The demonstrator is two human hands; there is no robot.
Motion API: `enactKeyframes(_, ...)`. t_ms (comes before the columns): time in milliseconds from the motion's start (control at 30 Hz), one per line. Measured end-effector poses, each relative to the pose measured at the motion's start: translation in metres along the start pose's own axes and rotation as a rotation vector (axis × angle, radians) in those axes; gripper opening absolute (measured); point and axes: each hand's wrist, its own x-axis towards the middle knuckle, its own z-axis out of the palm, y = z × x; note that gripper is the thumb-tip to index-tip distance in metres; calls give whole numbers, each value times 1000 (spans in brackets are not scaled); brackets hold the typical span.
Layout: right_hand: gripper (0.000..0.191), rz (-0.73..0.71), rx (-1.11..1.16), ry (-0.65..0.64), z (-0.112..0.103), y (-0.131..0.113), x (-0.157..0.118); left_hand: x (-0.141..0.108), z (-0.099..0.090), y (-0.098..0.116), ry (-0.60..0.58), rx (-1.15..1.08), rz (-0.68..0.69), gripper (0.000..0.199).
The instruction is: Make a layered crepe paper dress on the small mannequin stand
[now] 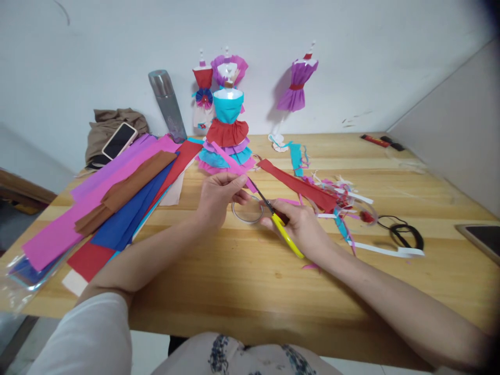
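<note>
Between the thumb and fingers of my left hand [221, 198] is a narrow pink paper strip [230, 160], slanting up to the left. My right hand [302, 224] grips yellow-handled scissors [287, 237], whose blades touch the strip's lower end beside my left fingertips. Below the hands, a roll of tape [248, 211] lies on the table, partly covered by the fingers. Just beyond the strip stands a small dress form [228, 112] in a turquoise bodice with red, purple, turquoise and pink ruffles. A folded red strip [299, 182] lies right of the scissors.
Coloured crepe paper sheets [113, 205] spread over the table's left side. Paper scraps [336, 192] and a black cord [406, 237] lie right. More dressed forms, one in purple [299, 86], stand by the wall. A flask [167, 104] and a phone [120, 140] are back left.
</note>
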Motion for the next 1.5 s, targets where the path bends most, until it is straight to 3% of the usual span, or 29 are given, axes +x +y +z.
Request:
enactKeyframes(267,53,-8,8,16,-2,-1,0,1,-1,-2,-26,-6,-18,30)
enactKeyframes(433,49,6,70,-40,-2,-1,0,0,-2,-1,-69,-14,-16,33)
enactKeyframes(667,49,-93,233,-66,6,12,-3,-2,2,3,-65,-14,-36,32)
enactKeyframes(900,54,-87,199,-67,2,8,-2,0,-3,-7,-120,30,-46,33)
enactKeyframes(1167,52,-66,125,-36,12,18,-3,-2,2,-9,-73,61,-65,35)
enactKeyframes(1500,48,3,141,-72,-1,-3,-2,-1,2,-9,-58,66,-75,32)
